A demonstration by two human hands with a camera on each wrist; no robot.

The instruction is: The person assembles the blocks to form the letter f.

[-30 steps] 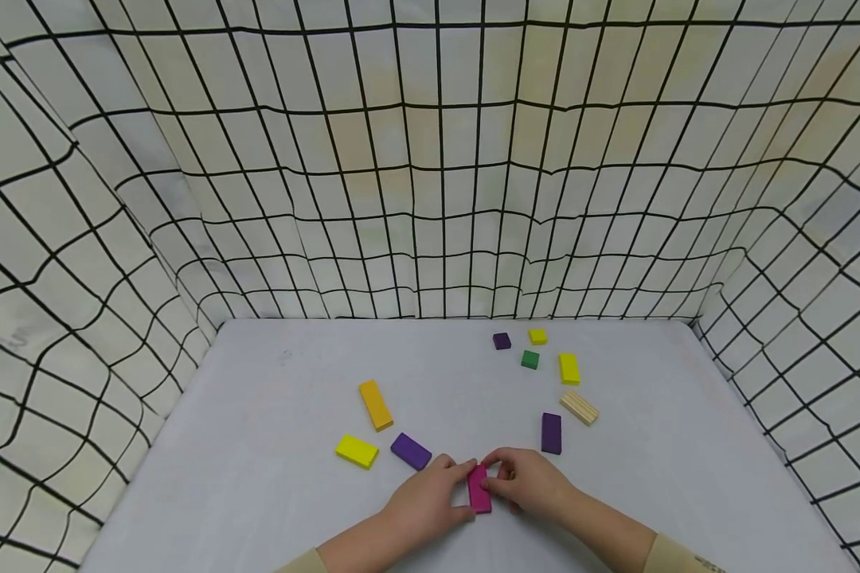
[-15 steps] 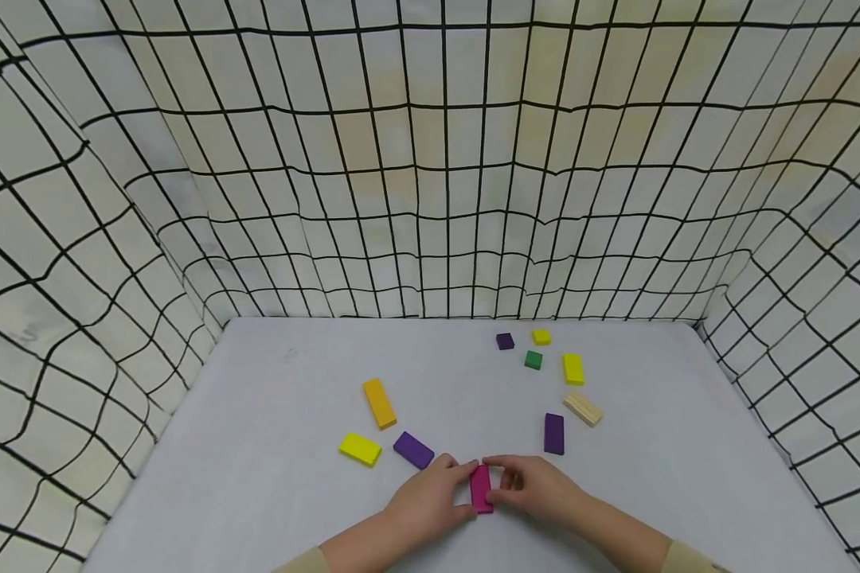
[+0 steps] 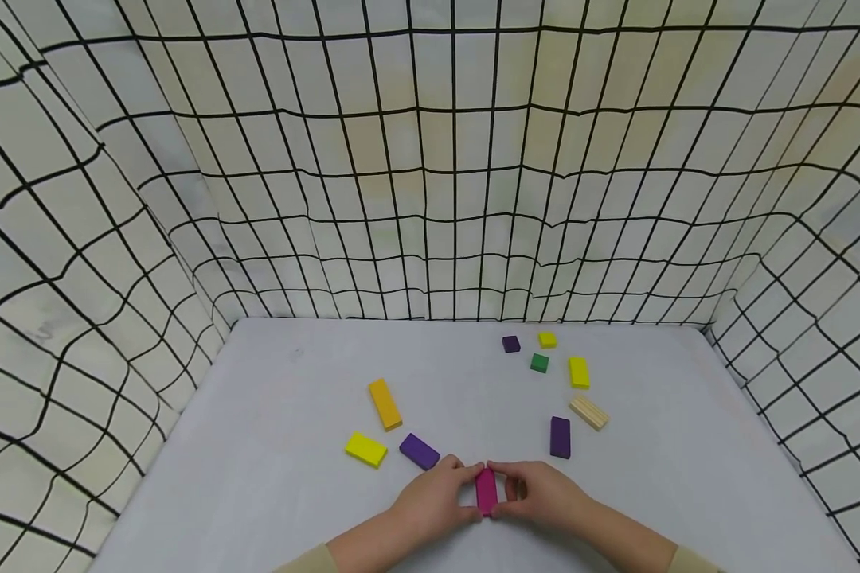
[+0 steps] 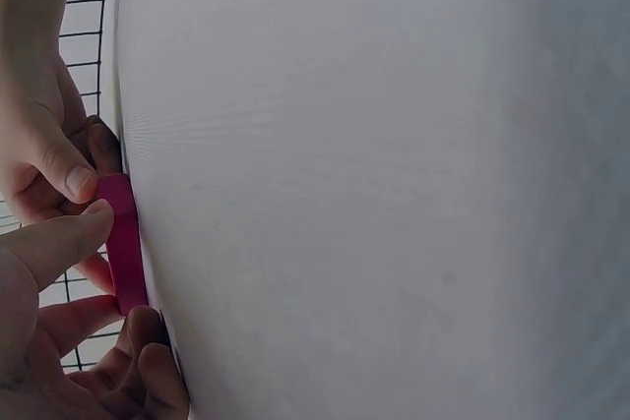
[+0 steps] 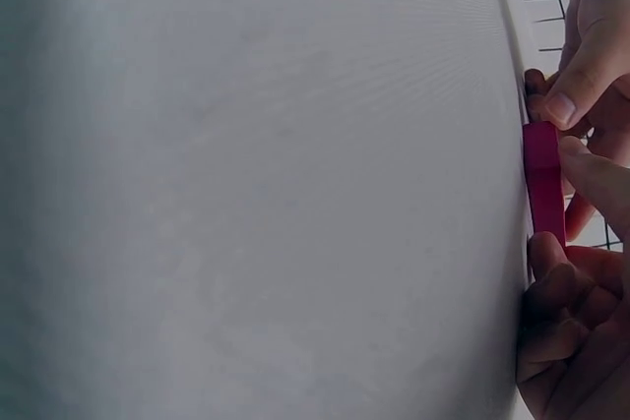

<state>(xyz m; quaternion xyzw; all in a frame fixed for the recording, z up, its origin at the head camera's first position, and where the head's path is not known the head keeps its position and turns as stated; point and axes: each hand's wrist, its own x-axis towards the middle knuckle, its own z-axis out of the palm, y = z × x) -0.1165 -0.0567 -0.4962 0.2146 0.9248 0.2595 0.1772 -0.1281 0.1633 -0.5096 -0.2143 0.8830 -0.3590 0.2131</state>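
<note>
A pink wooden block (image 3: 486, 492) lies lengthwise away from me at the table's near middle. My left hand (image 3: 433, 495) pinches it from the left, thumb at the near end and forefinger at the far end. From the other side my right hand (image 3: 550, 492) grips the same block, its thumb at the near right corner and forefinger at the far end. The left wrist view shows the pink block (image 4: 124, 248) low at the white cloth, between both hands' fingers. The right wrist view has the block (image 5: 544, 179) at its right edge.
Left of the hands lie a purple block (image 3: 419, 451), a yellow block (image 3: 366, 450) and an orange block (image 3: 385, 405). To the right are a dark purple block (image 3: 560, 438), a plain wood block (image 3: 589, 413), another yellow block (image 3: 578, 372) and small cubes, one green (image 3: 540, 363). Black netting surrounds the table.
My right thumb has moved from the pink block's right side down to its near end, while the right forefinger stays by the far end. The head view has shifted slightly.
</note>
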